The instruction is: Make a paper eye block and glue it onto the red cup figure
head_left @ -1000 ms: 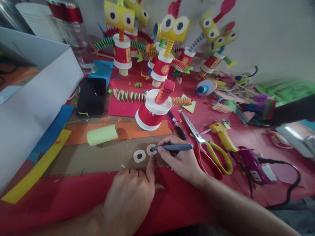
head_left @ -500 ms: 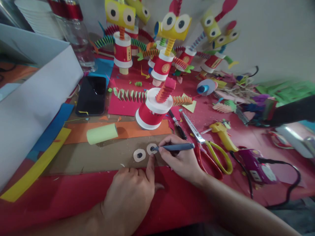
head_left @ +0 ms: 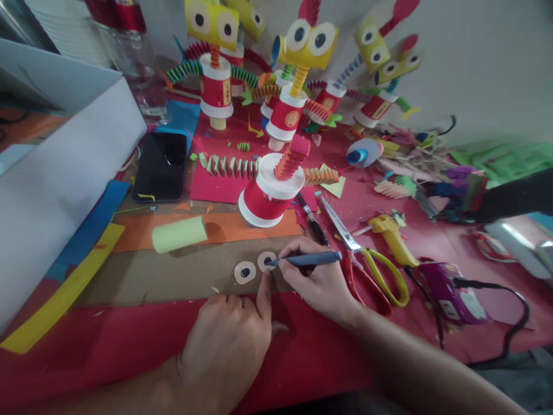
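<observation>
My right hand (head_left: 317,285) is closed around a blue-grey marker pen (head_left: 311,259), its tip on the black pupil of a white paper eye (head_left: 265,257). The index finger of my left hand (head_left: 231,334) is stretched out and presses the lower edge of that eye, the thumb apart and the other fingers curled. Just left lies a second paper eye (head_left: 245,272) with a black pupil. Both rest on a brown cardboard strip (head_left: 173,279). Behind them stands a red and white paper cup (head_left: 270,193) with folded paper arms and neck.
A pale green paper tube (head_left: 179,234) lies on an orange strip (head_left: 233,229). To the right are scissors (head_left: 345,230), a black pen (head_left: 313,219), a yellow glue gun (head_left: 393,239) and a purple box (head_left: 451,294) with a cable. A phone (head_left: 161,167) and finished cup figures (head_left: 287,115) are farther back.
Both hands and the pen keep almost the same place over the paper eye. The view has shifted very slightly.
</observation>
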`<state>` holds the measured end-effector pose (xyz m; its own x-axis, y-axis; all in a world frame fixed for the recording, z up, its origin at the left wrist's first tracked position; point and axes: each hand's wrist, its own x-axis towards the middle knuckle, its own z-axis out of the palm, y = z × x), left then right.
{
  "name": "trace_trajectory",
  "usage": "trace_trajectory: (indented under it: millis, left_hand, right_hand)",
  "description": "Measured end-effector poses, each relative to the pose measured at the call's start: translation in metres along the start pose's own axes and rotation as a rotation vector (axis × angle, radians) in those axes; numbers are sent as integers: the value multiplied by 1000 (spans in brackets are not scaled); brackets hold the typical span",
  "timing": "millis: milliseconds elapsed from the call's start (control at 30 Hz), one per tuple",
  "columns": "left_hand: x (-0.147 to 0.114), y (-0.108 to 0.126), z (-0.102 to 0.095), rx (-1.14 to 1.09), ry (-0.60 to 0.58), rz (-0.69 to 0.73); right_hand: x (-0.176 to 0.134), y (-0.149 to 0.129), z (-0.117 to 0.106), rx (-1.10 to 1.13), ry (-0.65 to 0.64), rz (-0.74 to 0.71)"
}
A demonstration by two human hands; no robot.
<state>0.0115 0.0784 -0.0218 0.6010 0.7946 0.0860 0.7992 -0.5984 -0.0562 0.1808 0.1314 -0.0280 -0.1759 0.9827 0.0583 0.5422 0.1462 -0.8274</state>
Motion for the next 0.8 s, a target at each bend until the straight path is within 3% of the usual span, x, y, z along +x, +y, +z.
trace_trajectory:
  millis: [800]
  left_hand:
    - [-2, -1, 0, 18, 61, 2]
  right_hand:
    - [1, 0, 0, -1, 19, -16]
